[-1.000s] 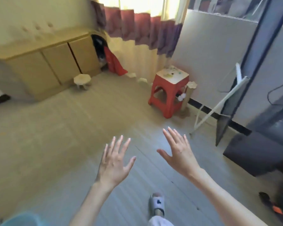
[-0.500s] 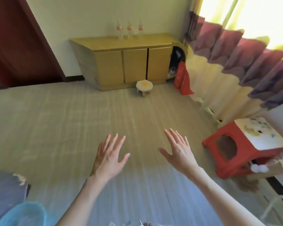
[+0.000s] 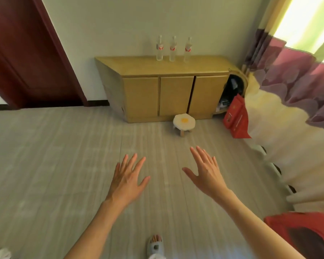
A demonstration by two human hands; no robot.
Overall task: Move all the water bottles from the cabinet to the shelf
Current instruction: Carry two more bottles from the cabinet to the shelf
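Two hands are held out over the floor, both with straight, spread fingers and palms down, holding nothing: the left hand [image 3: 127, 181] at about 6 o'clock of the view and the right hand [image 3: 206, 171] just beside it toward 5 o'clock, with a gap of bare floor between them.

At 9 to 10 o'clock stands a dark red door [image 3: 26, 53], and its frame meets the floor [image 3: 54, 156] at a dark skirting line. From the door to the hands the grey plank floor is wide and open.

At 12 o'clock a low wooden cabinet [image 3: 168, 98] stands against the pale wall [image 3: 120, 21]. Its three front doors are shut. On its top, near the back edge, three water bottles [image 3: 173, 48] stand upright in a row, close to each other but apart, each with a red label.

Just in front of the cabinet, at its right part, stands a small stool [image 3: 184, 123] with a seat like a fried egg. It is well apart from both hands. At 2 o'clock a red bag [image 3: 237, 118] leans by the rounded open end of the cabinet. A long curtain [image 3: 288, 109] falls on the floor from 1 to 4 o'clock and narrows the free room on that side. At 5 o'clock a corner of a red plastic stool [image 3: 295, 225] enters the view. At 6 o'clock a foot in a slipper [image 3: 155, 243] is on the floor.
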